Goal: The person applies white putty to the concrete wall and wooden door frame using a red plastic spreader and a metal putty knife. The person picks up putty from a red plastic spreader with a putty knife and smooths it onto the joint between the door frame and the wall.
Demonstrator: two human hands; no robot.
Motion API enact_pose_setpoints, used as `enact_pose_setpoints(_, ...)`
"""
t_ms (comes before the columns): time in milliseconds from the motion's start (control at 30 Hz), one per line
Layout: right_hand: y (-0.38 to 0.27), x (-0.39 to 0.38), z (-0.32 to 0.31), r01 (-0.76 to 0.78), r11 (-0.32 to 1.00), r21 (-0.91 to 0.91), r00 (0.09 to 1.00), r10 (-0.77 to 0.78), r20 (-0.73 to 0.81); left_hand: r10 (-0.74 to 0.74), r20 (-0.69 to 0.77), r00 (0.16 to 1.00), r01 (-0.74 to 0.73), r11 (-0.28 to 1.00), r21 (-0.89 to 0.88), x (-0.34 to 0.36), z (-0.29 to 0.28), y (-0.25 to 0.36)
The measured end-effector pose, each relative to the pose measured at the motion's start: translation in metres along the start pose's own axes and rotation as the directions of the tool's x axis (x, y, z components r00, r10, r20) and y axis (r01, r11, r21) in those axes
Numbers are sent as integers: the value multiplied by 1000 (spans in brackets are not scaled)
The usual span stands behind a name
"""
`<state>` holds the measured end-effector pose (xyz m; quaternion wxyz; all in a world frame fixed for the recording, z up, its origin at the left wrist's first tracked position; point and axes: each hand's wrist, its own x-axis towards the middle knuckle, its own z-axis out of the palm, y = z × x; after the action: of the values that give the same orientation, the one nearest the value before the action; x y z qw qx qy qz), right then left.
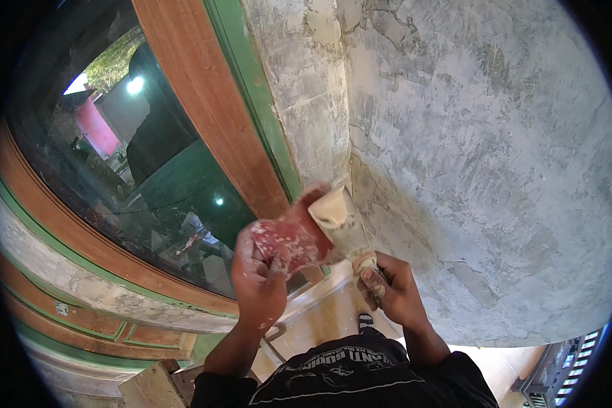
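My left hand (260, 272) grips a red, putty-spattered flat plate (292, 241) in the middle of the view. My right hand (387, 285) is closed round the putty-caked handle of a putty knife (347, 228), whose blade lies over or against the right side of the red plate. A cream lump of putty (328, 205) sits at the upper end, partly blurred by motion. Both tools are held in front of the corner between the window frame and the plastered wall.
A window (149, 177) with wood-and-green frame (190, 81) fills the left. A mottled plastered wall (483, 156) fills the right. Below are a tiled floor (326, 316), my sandalled foot (366, 321), a wooden piece (160, 384) at lower left and dark railings (561, 370) at lower right.
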<state>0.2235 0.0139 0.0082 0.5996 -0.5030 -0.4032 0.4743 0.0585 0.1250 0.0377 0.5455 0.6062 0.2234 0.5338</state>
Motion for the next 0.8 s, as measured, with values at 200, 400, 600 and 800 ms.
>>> enact_pose_setpoints(200, 25, -6, 6, -54, 998, -28, 997, 55, 50, 37, -15, 999, -36, 998, 59, -1, -6, 1)
enact_pose_setpoints(400, 13, 19, -3, 5, 1000, 13, 1000, -5, 9, -104, -56, 993, 106, 994, 25, -11, -24, 7)
enact_pose_setpoints(600, 41, 33, 7, 209, 976, 53, 961, -195, -195, -221, -36, 975, 212, 964, -160, -17, -33, -8)
enact_pose_setpoints(800, 85, 57, 32, 572, 809, -135, 778, -587, -224, -331, -61, 942, 269, 848, -456, -34, -12, -30)
